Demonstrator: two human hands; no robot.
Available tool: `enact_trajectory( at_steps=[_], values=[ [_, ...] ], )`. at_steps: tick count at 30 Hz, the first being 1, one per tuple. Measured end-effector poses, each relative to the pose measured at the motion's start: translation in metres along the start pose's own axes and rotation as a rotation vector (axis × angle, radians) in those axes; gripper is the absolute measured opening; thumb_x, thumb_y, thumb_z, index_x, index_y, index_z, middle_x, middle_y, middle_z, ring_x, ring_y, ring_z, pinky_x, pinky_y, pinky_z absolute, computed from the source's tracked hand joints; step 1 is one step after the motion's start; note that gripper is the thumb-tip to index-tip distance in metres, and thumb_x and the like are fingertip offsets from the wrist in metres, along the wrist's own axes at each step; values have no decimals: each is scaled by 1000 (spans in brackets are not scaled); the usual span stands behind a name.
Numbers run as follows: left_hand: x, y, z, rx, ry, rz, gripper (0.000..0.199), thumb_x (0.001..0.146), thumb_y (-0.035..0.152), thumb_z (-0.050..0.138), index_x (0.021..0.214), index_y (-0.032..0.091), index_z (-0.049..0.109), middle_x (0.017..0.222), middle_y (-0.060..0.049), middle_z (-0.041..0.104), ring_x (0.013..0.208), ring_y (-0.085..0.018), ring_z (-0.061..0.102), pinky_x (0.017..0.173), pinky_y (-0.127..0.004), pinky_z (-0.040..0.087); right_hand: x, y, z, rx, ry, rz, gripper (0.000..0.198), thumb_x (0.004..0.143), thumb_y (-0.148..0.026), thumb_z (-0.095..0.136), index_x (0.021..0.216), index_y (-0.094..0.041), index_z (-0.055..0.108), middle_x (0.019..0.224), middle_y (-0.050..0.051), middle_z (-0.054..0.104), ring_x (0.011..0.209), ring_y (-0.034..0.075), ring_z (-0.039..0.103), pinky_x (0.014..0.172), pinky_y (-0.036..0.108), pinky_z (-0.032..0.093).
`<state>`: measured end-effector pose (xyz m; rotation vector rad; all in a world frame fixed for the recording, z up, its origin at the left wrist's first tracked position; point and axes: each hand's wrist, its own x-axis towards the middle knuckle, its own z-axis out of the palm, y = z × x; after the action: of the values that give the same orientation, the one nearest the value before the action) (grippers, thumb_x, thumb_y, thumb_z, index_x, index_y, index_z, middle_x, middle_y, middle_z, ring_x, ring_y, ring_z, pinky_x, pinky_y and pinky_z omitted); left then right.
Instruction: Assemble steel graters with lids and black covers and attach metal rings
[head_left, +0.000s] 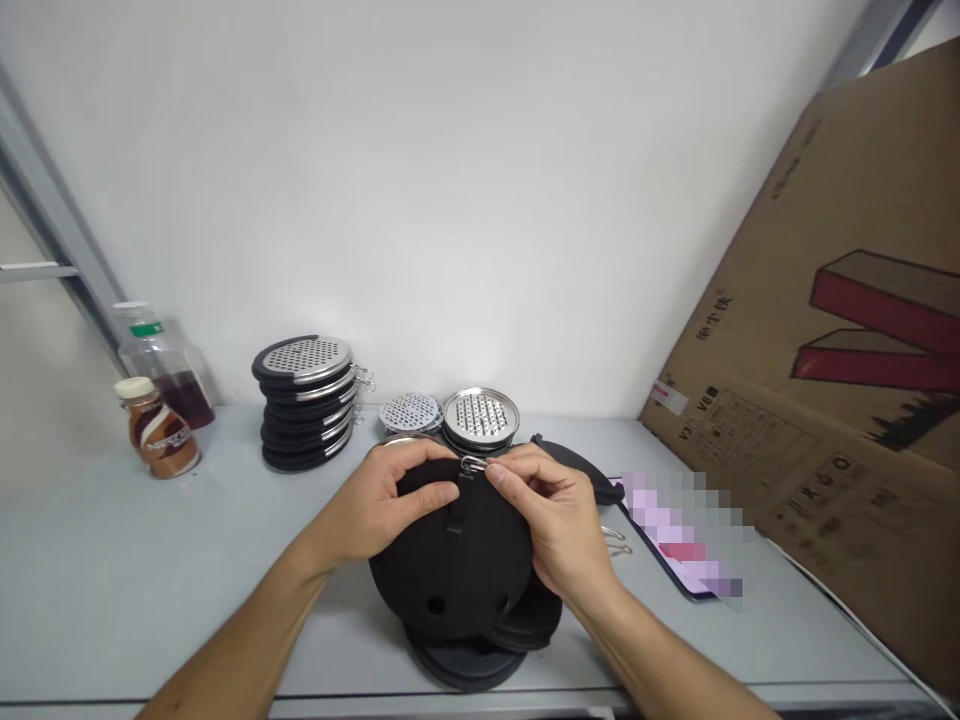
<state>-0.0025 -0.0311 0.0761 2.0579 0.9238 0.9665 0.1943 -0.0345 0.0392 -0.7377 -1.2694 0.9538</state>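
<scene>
A round black pouch [459, 570] is held up in front of me, with a short strap loop at its top edge. My left hand [382, 500] pinches its upper left rim, thumb on the front beside the strap. At the strap, my right hand [551, 510] closes finger and thumb on a small metal carabiner [472, 464]. Whether the carabiner passes through the loop is too small to tell. Below the pouch lie more round black pieces [480, 665], partly covered by it. Wire clips [616, 540] stick out to the right of my right hand.
A stack of round graters with black covers [307, 400] stands at the back left. Loose perforated discs [409, 412] and a round grater [481, 416] lie behind the pouch. Two bottles [159, 430] are far left. A phone [675, 540] and a large cardboard box [840, 400] occupy the right.
</scene>
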Motion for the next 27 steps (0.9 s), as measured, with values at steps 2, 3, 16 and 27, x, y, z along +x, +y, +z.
enact_trajectory(
  at_steps=[2, 3, 16, 27],
  values=[
    [0, 0, -1, 18, -24, -24, 24, 90, 37, 60, 105, 20, 68, 100, -3, 70, 95, -19, 64, 87, -27, 49, 1, -2, 0, 29, -11, 26, 7, 74, -28, 79, 73, -22, 75, 76, 1, 66, 72, 13, 59, 65, 24, 45],
    [0, 0, -2, 32, -34, -40, 24, 90, 38, 59, 104, 20, 68, 98, -3, 70, 93, -20, 64, 85, -27, 50, 2, -4, 0, 53, -13, 53, 9, 72, -28, 80, 70, -21, 75, 75, 1, 65, 69, 12, 58, 62, 24, 45],
    [1, -26, 8, 38, 112, -161, 30, 79, 46, 67, 109, 39, 69, 95, 8, 73, 90, -22, 67, 72, -22, 57, 8, -12, 0, -34, -10, 42, 19, 70, -39, 78, 68, -21, 73, 72, 2, 68, 69, 16, 63, 64, 27, 52],
    [4, -8, 14, -11, 76, -36, 28, 89, 36, 62, 115, 26, 65, 119, -3, 67, 108, -21, 63, 97, -31, 48, 9, -6, -13, -213, -64, -110, 12, 83, -30, 69, 82, -19, 74, 82, 5, 70, 75, 16, 63, 66, 26, 50]
  ],
)
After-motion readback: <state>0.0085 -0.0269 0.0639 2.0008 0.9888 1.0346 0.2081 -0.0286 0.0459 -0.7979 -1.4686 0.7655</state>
